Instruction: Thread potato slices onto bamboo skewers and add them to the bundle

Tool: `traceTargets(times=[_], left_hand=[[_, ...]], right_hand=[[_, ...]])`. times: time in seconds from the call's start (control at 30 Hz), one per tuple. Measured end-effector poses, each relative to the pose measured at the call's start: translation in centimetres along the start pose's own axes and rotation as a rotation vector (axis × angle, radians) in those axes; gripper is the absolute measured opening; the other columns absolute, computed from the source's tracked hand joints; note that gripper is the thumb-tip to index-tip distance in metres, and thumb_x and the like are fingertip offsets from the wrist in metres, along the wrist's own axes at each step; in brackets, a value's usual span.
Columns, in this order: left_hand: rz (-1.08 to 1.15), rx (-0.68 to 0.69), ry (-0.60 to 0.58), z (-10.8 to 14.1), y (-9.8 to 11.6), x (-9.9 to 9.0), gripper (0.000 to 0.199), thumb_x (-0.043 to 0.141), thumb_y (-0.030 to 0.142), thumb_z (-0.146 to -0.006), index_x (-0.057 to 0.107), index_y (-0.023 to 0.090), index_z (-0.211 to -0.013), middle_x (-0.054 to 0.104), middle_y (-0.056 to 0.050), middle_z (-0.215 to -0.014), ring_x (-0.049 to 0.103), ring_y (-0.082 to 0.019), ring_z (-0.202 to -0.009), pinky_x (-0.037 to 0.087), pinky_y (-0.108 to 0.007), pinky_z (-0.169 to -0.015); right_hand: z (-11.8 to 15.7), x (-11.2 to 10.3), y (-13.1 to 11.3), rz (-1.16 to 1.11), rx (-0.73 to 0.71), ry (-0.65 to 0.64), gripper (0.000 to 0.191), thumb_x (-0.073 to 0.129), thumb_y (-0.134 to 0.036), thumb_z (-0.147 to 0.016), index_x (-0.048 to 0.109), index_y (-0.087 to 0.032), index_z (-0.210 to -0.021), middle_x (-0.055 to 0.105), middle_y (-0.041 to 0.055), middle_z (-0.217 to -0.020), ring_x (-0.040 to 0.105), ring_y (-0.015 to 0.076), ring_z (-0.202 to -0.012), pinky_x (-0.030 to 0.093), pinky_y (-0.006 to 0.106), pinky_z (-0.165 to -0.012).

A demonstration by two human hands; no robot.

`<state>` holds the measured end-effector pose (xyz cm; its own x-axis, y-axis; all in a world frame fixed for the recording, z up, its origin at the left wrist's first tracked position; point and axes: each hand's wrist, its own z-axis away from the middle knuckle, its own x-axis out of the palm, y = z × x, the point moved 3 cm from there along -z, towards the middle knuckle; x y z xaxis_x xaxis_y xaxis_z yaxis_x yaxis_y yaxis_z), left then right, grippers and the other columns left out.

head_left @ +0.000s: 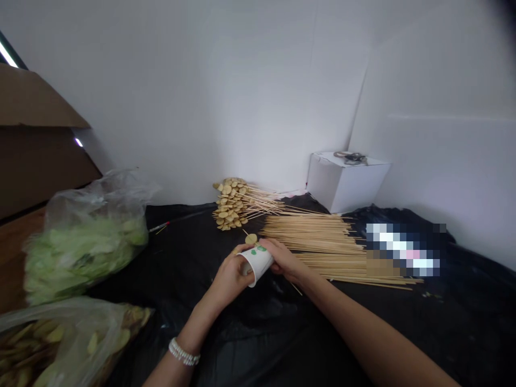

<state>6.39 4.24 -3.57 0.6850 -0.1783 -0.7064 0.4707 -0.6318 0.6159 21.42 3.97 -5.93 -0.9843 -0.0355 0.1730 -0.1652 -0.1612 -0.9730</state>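
Note:
A white paper cup [260,264] with green leaf marks is tipped on its side between my two hands, its mouth toward the lower left. My left hand [231,274] is closed around its rim, the thumb inside the mouth. At the cup's base, my right hand [284,259] is closed with fingers against it. Just beyond the cup shows a round pale yellow slice [251,239] on a thin wooden skewer [296,288], whose other end sticks out below my right hand. The skewer's middle is hidden, so its grip cannot be made out.
Skewered slices [231,204] are piled by the wall. Bare wooden skewers [314,235] lie in rows to the right. Bags of pale green slices [84,252] and yellowish slices [52,338] stand left, near a cardboard box [36,161]. A white box [346,180] stands at the back.

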Motion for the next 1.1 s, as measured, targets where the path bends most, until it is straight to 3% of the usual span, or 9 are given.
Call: traceTargets(times=[0.23, 0.5, 0.63, 0.77, 0.93, 1.1], left_hand=[[-0.114, 0.083, 0.054, 0.2, 0.4, -0.9, 0.042, 0.063, 0.013, -0.064, 0.064, 0.021, -0.105, 0.053, -0.008, -0.130, 0.053, -0.026, -0.113, 0.043, -0.035, -0.095], [-0.086, 0.096, 0.174, 0.0, 1.0, -1.9, 0.015, 0.062, 0.028, -0.075, 0.058, 0.021, -0.087, 0.057, -0.009, -0.122, 0.056, -0.024, -0.108, 0.042, -0.037, -0.093], [-0.031, 0.080, 0.240, -0.1, 0.9, -1.9, 0.018, 0.063, 0.031, -0.075, 0.057, 0.020, -0.088, 0.062, -0.008, -0.111, 0.060, -0.020, -0.094, 0.046, -0.033, -0.084], [0.057, -0.030, 0.271, 0.2, 0.4, -1.7, 0.022, 0.062, 0.033, -0.077, 0.057, 0.020, -0.093, 0.066, -0.004, -0.090, 0.061, -0.015, -0.073, 0.047, -0.026, -0.070], [0.011, -0.109, 0.267, 0.5, 0.0, -1.6, 0.026, 0.061, 0.039, -0.077, 0.058, 0.019, -0.093, 0.057, 0.003, -0.063, 0.051, -0.011, -0.054, 0.041, -0.022, -0.054], [-0.119, -0.060, 0.298, 0.6, 0.0, -1.6, 0.023, 0.059, 0.040, -0.080, 0.057, 0.020, -0.091, 0.059, 0.002, -0.070, 0.052, -0.012, -0.058, 0.043, -0.024, -0.059]], right_hand=[[0.0, -0.3, -0.8, -0.038, -0.053, 0.028, 0.036, 0.058, -0.053, -0.076, 0.054, -0.020, -0.090, 0.045, -0.0090, -0.051, 0.029, 0.0029, -0.031, 0.013, 0.017, -0.028], [-0.9, -1.3, -0.6, -0.127, 0.004, 0.017, 0.036, 0.050, -0.055, -0.079, 0.051, -0.020, -0.075, 0.040, -0.0090, -0.045, 0.025, 0.0031, -0.029, 0.011, 0.016, -0.028], [-1.2, -1.5, -0.3, -0.180, 0.061, 0.003, 0.035, 0.046, -0.053, -0.082, 0.046, -0.020, -0.070, 0.038, -0.0097, -0.042, 0.024, 0.0029, -0.028, 0.013, 0.015, -0.028], [-1.2, -1.2, 0.1, -0.195, 0.114, -0.023, 0.038, 0.041, -0.054, -0.085, 0.044, -0.020, -0.068, 0.036, -0.0102, -0.038, 0.023, 0.0031, -0.026, 0.013, 0.014, -0.026], [-0.9, -0.9, 0.3, -0.189, 0.159, -0.047, 0.040, 0.039, -0.053, -0.087, 0.046, -0.019, -0.067, 0.036, -0.0099, -0.035, 0.024, 0.0030, -0.025, 0.013, 0.013, -0.025], [-0.6, -0.7, 0.3, -0.186, 0.167, -0.035, 0.038, 0.038, -0.051, -0.089, 0.045, -0.019, -0.067, 0.036, -0.0100, -0.035, 0.024, 0.0031, -0.025, 0.014, 0.012, -0.025]])
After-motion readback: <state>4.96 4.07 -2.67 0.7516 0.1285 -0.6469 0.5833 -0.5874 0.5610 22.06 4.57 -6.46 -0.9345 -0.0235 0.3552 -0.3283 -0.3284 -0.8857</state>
